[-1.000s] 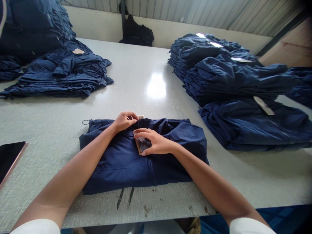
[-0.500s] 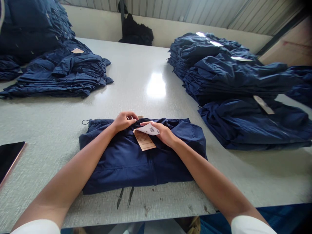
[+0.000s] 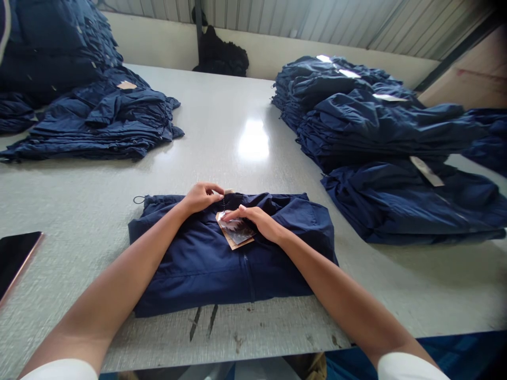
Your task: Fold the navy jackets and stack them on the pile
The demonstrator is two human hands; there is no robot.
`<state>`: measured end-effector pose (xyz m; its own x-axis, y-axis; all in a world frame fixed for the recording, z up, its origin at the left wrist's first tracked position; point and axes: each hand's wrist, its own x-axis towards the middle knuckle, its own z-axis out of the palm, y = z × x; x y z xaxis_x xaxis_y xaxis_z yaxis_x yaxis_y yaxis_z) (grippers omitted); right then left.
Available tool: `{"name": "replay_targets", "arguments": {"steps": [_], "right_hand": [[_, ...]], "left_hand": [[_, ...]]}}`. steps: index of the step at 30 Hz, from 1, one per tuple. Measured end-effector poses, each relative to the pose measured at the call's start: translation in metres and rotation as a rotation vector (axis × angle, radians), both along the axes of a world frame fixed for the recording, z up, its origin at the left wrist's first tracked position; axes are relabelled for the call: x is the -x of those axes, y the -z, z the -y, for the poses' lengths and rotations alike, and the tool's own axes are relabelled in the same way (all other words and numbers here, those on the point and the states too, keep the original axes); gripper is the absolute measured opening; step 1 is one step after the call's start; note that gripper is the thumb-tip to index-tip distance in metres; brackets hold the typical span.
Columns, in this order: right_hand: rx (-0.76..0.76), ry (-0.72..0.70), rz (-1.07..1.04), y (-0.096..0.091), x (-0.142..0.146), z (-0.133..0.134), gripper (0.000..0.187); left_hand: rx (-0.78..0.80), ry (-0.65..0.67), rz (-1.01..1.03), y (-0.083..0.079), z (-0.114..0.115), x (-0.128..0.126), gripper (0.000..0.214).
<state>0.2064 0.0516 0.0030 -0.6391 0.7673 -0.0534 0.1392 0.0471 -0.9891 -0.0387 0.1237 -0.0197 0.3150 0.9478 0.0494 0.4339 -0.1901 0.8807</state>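
A folded navy garment [image 3: 206, 264] lies on the grey table [image 3: 79, 211] in front of me. My left hand [image 3: 202, 196] pinches the garment's top edge at its middle, fingers closed on the fabric or the tag string there. My right hand [image 3: 257, 221] rests on a set of hang tags [image 3: 236, 232], a brown card with a dark printed card on top, and its fingers press the tags down against the cloth.
Stacks of folded navy garments stand at the far left [image 3: 99, 121] and at the right [image 3: 376, 121], some with paper tags. A dark phone [image 3: 16, 256] lies at the left edge. A black bundle [image 3: 222, 53] sits by the back wall.
My right hand lifted the top tag, showing its white barcode side, then laid it back down dark side up. My left hand stayed at the garment's top edge.
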Motion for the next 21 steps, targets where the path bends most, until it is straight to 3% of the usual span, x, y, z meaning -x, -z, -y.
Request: {"name": "replay_targets", "arguments": {"steps": [5,11,21], "right_hand": [[-0.008,0.001,-0.019,0.0026,0.0000,0.0000,0.062],[0.007,0.010,-0.024,0.0038,0.0011,0.0005,0.065],[-0.005,0.006,-0.035,0.0035,0.0023,-0.0003,0.060]], "left_hand": [[-0.028,0.091,0.121,-0.0051,0.0036,0.0022,0.025],[-0.108,0.191,0.105,-0.0052,0.0047,-0.0005,0.021],[-0.197,0.194,0.056,-0.0039,0.0078,-0.0038,0.022]]}}
